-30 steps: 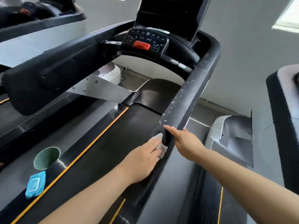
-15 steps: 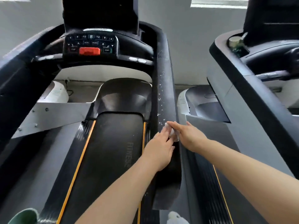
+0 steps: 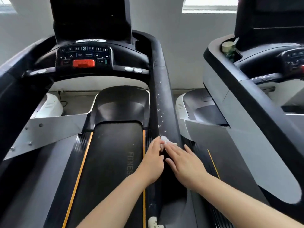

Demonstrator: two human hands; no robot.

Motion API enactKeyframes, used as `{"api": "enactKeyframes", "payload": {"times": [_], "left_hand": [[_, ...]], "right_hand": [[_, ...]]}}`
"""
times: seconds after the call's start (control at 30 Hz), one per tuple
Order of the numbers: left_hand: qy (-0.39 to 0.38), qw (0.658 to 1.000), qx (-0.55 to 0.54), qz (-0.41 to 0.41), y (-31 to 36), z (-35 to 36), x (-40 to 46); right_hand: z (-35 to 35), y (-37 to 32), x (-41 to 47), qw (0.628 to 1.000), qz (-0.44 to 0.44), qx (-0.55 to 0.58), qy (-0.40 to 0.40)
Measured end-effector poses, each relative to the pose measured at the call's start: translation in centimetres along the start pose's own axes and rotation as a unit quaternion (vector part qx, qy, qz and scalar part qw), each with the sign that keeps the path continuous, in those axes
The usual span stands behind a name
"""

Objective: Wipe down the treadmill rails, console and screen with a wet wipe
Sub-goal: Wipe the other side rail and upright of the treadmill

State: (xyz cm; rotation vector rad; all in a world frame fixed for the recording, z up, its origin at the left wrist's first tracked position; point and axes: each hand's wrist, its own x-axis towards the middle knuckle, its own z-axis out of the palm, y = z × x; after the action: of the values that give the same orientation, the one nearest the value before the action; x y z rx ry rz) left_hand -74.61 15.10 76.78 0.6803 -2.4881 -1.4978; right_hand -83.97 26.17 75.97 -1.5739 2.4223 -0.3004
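A small white wet wipe (image 3: 165, 140) lies on the black right rail (image 3: 162, 102) of the treadmill, which is flecked with white specks ahead of it. My left hand (image 3: 153, 160) holds the wipe's near left edge against the rail's inner side. Straight fingers of my right hand (image 3: 184, 159) press flat on the wipe and the rail top. The console (image 3: 83, 56) with its red stop button sits at the far end. Above it rises the dark screen (image 3: 90, 17). The left rail (image 3: 14, 89) runs along the left side.
The running belt (image 3: 111, 162) with orange side lines lies below, left of my hands. A second treadmill (image 3: 243, 112) stands close on the right, with a cup (image 3: 227, 46) in its console. A white shoe tip (image 3: 153, 222) shows at the bottom.
The view has swung from the left to face straight down the treadmill. Both hands have stayed on the right rail with the wipe, and my right hand has flattened over it.
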Motion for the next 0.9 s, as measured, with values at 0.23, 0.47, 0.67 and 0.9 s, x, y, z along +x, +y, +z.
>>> {"api": "enactKeyframes", "payload": {"times": [0.23,0.47,0.67,0.9], "left_hand": [[-0.013,0.997,0.059,-0.049,-1.5,-0.9,2.0],[-0.038,0.994,0.082,-0.054,-2.1,-1.1,1.5],[-0.038,0.994,0.078,-0.067,-2.4,-1.2,1.6],[-0.063,0.99,0.055,-0.117,-2.6,-1.4,2.4]], "right_hand": [[-2.6,1.4,6.7,0.975,-0.075,-0.207,0.015],[-0.5,3.7,5.3,0.97,-0.191,-0.06,0.135],[1.1,3.8,2.5,0.966,-0.202,-0.087,0.135],[-0.8,3.8,6.3,0.979,-0.156,-0.115,0.06]]}}
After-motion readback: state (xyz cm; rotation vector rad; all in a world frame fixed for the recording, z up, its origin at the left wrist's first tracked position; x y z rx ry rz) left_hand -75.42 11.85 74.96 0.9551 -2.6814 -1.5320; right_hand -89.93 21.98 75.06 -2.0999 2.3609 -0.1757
